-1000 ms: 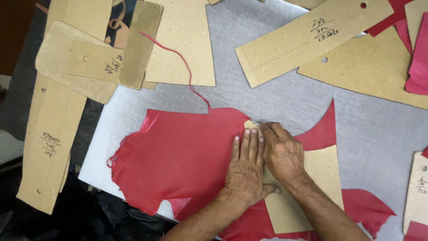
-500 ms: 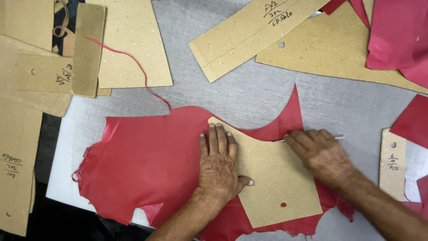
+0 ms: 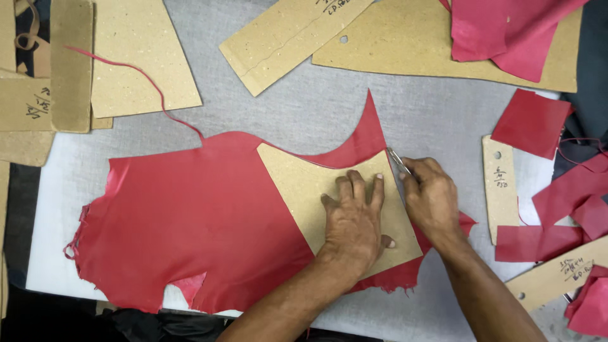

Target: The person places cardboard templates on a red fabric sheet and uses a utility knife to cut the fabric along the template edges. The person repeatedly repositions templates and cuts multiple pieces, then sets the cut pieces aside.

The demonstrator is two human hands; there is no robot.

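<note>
1. Both forearms reach up from the lower edge; the left hand (image 3: pixel 353 218) lies palm down, fingers spread flat, on a cardboard pattern (image 3: pixel 316 190); the right hand (image 3: pixel 434 196) sits just beside it at the pattern's right edge, knuckles up, fingers curled.
2. The pattern is stiff tan board, four-sided with one curved top edge; it rests on a red leather hide (image 3: pixel 190 221), smooth, with ragged margins and a pointed tongue rising at its upper right; the hide lies mid-desk on the grey desk (image 3: pixel 304 114).
3. The left hand is open and grips nothing, only pressing; the right hand is closed on a thin metal tool (image 3: pixel 398 161), probably a blade, its tip at the pattern's upper right corner.
4. More tan patterns (image 3: pixel 285 35) and red offcuts (image 3: pixel 532 121) lie around.
</note>
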